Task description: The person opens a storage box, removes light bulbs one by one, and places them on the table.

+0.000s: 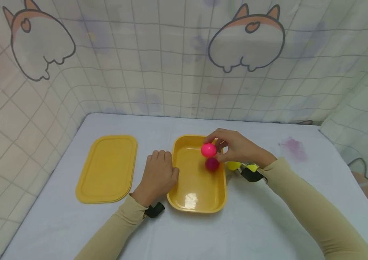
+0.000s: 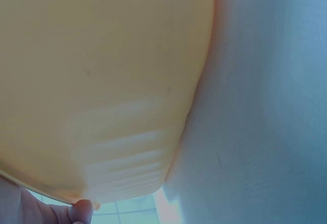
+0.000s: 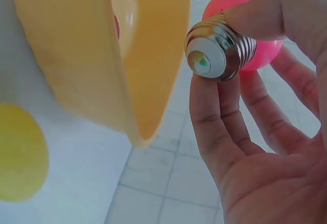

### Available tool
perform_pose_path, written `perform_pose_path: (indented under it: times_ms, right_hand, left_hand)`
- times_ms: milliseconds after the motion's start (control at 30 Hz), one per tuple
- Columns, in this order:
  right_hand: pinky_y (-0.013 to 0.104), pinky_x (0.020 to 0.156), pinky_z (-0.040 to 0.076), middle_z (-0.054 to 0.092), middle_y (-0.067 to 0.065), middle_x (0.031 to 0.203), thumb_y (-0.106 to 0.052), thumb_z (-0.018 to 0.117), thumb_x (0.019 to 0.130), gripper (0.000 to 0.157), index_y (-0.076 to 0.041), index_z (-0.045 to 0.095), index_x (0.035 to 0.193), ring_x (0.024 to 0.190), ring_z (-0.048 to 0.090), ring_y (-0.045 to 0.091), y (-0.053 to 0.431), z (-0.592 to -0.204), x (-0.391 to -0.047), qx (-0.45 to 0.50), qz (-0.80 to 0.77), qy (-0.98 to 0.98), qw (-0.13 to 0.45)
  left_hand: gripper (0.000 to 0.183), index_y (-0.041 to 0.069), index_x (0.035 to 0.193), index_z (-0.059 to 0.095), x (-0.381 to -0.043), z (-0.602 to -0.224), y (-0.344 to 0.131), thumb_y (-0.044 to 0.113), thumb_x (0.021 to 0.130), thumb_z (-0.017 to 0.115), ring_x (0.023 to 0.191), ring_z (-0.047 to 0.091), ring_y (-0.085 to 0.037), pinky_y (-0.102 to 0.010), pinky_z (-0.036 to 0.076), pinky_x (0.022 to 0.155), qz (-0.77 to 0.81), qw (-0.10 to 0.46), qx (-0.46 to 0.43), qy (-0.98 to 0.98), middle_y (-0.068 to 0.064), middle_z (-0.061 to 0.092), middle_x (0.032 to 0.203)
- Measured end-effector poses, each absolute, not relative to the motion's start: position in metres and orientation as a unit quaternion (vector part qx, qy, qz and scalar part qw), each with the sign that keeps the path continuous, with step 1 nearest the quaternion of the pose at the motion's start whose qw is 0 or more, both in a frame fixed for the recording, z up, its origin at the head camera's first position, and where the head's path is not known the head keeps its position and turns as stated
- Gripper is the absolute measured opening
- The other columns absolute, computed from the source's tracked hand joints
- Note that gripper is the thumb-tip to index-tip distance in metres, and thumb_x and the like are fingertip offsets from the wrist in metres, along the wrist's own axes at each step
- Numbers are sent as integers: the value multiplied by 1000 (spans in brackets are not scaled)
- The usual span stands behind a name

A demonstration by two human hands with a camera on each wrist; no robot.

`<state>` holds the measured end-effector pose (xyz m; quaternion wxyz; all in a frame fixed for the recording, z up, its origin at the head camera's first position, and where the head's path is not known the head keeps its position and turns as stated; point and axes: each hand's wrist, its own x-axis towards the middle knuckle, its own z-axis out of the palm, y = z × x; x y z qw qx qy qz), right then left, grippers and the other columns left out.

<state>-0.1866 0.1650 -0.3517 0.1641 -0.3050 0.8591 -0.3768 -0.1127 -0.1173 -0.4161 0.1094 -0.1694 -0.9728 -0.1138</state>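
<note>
A pink light bulb (image 3: 245,35) with a silver screw base is pinched between the thumb and fingers of my right hand (image 1: 236,146). This hand is above the right rim of a yellow plastic box (image 1: 187,173). Inside the box, near its right wall, is a magenta round thing (image 1: 212,164), probably another bulb; only a sliver shows in the right wrist view. My left hand (image 1: 158,172) grips the box's left rim, its thumb at the edge. In the left wrist view a fingertip (image 2: 80,211) touches the rim.
A yellow lid (image 1: 107,169) lies flat on the white-covered table, left of the box. Right of the box, beneath my right hand, is a yellow round thing (image 1: 233,165), with a second yellow patch (image 1: 252,167) beside it. A patterned curtain (image 1: 184,65) hangs behind the table.
</note>
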Motion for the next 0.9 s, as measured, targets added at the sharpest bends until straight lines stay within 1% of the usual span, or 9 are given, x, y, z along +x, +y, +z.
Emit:
perform_pose_path:
  times_ms: [233,467,567,633,733,900]
  right_hand:
    - [40,97,59,65,-1,127,-8,80,84,51,-19,64,130,100,66,17,176,-349,-182,-301,-369,868,144]
    - [46,97,60,65,2,126,-2,77,84,49,-17,63,128,100,68,18,191,-349,-179,-295,-378,870,115]
    - [47,97,60,65,3,127,-2,78,83,50,-16,63,129,100,68,19,197,-351,-177,-278,-375,878,107]
    - [45,96,60,64,3,128,-4,79,83,51,-16,62,130,101,68,20,201,-350,-175,-265,-371,884,101]
    - [47,96,60,64,4,130,-4,78,83,52,-16,61,131,105,68,21,207,-349,-173,-239,-369,893,96]
    - [51,99,58,64,4,130,-5,76,85,48,-16,61,130,107,66,22,221,-351,-170,-210,-377,899,79]
  left_hand:
    - [20,5,82,47,-112,-417,-117,19,92,57,73,35,-25,-33,26,68,-116,124,-173,-970,-7,39,75]
    - [20,5,82,47,-112,-418,-117,18,91,58,73,34,-24,-33,26,68,-118,126,-173,-970,-7,39,75]
    - [19,5,82,47,-112,-418,-117,18,91,58,73,34,-25,-33,26,68,-118,125,-172,-970,-7,39,75]
    - [20,5,82,47,-112,-418,-117,18,91,59,72,34,-24,-33,26,68,-118,126,-172,-970,-7,39,75]
    - [20,5,81,46,-112,-419,-117,17,91,59,71,34,-24,-33,26,67,-116,127,-172,-970,-6,39,74]
    - [19,5,81,46,-113,-418,-116,17,91,58,71,34,-24,-33,25,67,-111,123,-173,-971,-6,39,74]
